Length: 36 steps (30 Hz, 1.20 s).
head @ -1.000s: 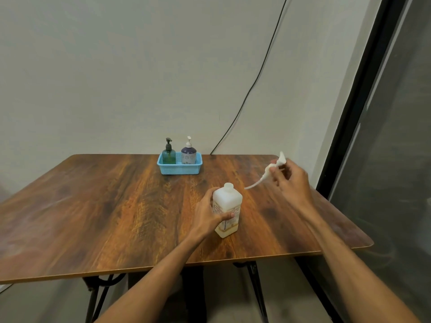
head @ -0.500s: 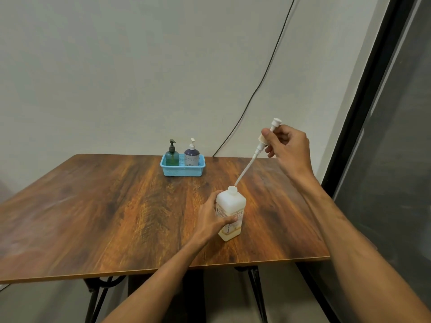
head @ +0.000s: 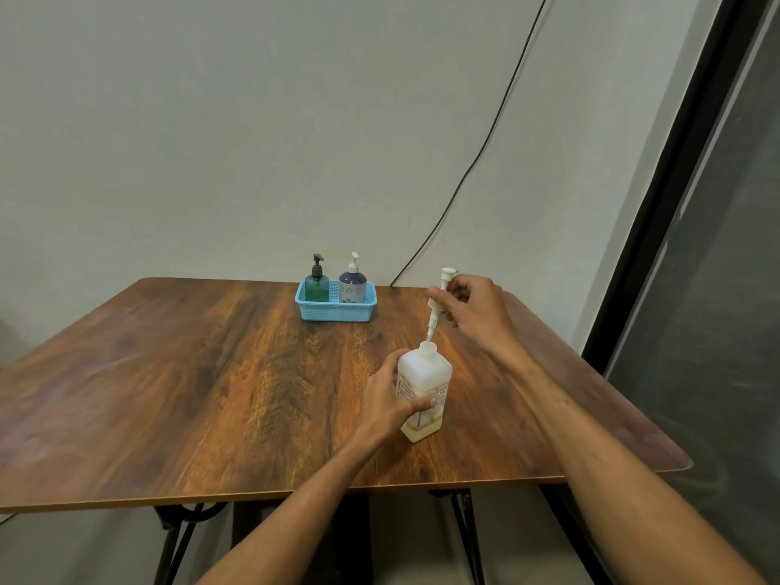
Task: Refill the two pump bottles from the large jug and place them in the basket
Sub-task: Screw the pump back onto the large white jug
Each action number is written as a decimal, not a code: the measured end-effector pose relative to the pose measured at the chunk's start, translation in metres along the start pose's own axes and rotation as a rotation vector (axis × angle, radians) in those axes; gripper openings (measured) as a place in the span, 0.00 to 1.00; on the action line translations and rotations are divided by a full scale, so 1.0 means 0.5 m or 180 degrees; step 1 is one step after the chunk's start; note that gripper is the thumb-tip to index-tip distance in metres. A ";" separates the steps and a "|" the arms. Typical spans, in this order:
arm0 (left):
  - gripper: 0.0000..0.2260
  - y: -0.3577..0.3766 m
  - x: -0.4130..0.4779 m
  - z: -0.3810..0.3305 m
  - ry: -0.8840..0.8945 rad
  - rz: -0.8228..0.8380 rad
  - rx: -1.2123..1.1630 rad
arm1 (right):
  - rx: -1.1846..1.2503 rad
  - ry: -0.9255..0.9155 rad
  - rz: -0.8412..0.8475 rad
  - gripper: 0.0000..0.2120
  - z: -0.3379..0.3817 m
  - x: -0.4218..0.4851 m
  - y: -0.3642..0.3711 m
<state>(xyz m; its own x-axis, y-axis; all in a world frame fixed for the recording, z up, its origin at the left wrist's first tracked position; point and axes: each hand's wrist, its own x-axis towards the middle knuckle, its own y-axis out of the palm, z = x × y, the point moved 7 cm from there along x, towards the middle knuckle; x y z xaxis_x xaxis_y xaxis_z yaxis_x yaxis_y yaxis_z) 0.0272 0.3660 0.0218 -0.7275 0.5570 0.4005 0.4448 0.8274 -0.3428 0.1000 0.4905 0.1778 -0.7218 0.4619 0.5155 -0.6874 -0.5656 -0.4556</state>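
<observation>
White plastic pump (head: 437,306) held at a squarish, translucent jug (head: 430,373)
The jug is gripped by the left hand (head: 390,399); the slim pump stem is pinched by the right hand (head: 475,310).

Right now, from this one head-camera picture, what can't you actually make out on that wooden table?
Head view:
1. Label print on the white plastic jug: too small, partly under the left hand.
2. Tube of the white pump held by the right hand: its end is hidden inside the jug.
3. Bases of the green pump bottle and purple pump bottle: behind the wall of the blue plastic basket.
</observation>
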 end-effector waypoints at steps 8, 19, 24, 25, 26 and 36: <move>0.36 0.000 -0.001 0.007 -0.0014 -0.0030 -0.0032 | -0.0317 0.0103 0.0388 0.13 -0.068 -0.023 0.066; 0.36 0.005 0.000 0.013 -0.0062 0.0024 -0.0099 | -0.0225 0.0183 0.0479 0.18 -0.098 -0.038 0.074; 0.35 0.004 -0.001 0.012 -0.0066 -0.0003 -0.0095 | -0.0174 0.0213 0.0322 0.15 -0.096 -0.042 0.066; 0.35 0.004 -0.001 0.013 -0.0065 -0.0005 -0.0089 | -0.0192 0.0199 0.0340 0.14 -0.093 -0.042 0.065; 0.35 0.005 -0.002 0.013 -0.0068 -0.0005 -0.0082 | -0.0203 0.0194 0.0366 0.13 -0.094 -0.042 0.066; 0.34 0.006 -0.001 0.017 -0.0110 0.0025 -0.0112 | -0.0197 0.0279 0.0524 0.11 -0.106 -0.040 0.072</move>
<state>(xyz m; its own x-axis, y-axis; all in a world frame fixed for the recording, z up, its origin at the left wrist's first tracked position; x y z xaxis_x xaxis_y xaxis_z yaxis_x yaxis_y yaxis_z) 0.0245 0.3675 0.0134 -0.7413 0.5613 0.3681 0.4683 0.8254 -0.3154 0.0851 0.4971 0.1126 -0.8274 0.4258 0.3664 -0.5611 -0.5967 -0.5736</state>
